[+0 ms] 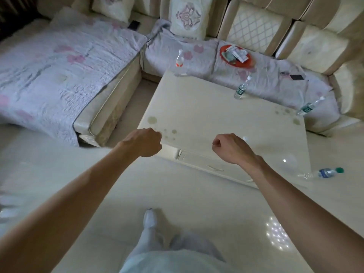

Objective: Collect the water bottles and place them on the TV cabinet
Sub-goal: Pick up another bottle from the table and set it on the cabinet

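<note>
Hands (144, 141) (229, 147) hover empty, each grip curled closed, over the table's (206, 115) near edge. Bottles (241, 88) (179, 59) stand at its far edge.

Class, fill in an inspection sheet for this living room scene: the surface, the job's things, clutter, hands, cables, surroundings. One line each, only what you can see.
Surface: cream coffee table, glossy top with faint round marks near its corners.
Job's things: red-label bottle upright at the table's far corner; green-label bottle and second green-label bottle along the far right edge; blue-label bottle lying on its side at the near right corner.
Clutter: red tray of small packets on the sofa; dark flat item on the quilt.
Hands: left hand and right hand loosely curled, holding nothing.
Cables: nothing seen.
Surroundings: corner sofa under floral quilts, shiny tiled floor.
</note>
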